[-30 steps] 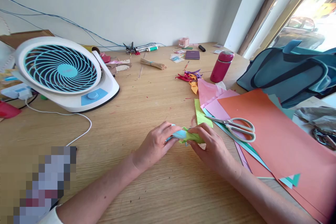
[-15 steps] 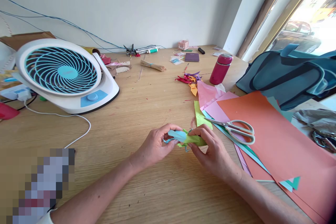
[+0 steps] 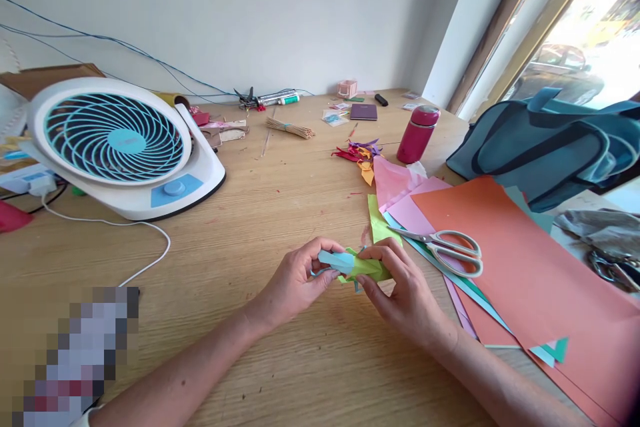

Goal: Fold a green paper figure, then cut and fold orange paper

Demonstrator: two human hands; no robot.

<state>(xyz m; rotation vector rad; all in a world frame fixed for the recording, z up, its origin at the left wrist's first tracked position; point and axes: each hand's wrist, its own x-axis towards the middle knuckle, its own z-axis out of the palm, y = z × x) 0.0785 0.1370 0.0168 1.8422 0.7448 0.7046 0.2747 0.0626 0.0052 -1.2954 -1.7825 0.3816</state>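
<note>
Above the wooden table, my left hand (image 3: 303, 273) pinches the light-blue paper (image 3: 336, 261) between thumb and fingers. My right hand (image 3: 400, 280) grips the yellow-green paper (image 3: 367, 268) that meets the blue piece, thumb below and fingers on top. Part of both papers is hidden behind my fingers, and I cannot tell how they are joined. Just beyond my right hand lies a flat lime-green paper strip (image 3: 383, 220). White-handled scissors (image 3: 453, 252) rest on the coloured sheets to the right, apart from my hand.
Orange paper (image 3: 530, 267) covers the table's right side. Behind it stand a blue bag (image 3: 545, 147) and a red flask (image 3: 419, 135). Colourful paper scraps (image 3: 359, 152) and a bundle of sticks (image 3: 290, 127) lie farther back. A white fan (image 3: 127, 147) with a trailing cord is at left.
The view has shifted very slightly. Both hands keep their hold on the blue and yellow-green papers, with hardly any movement.
</note>
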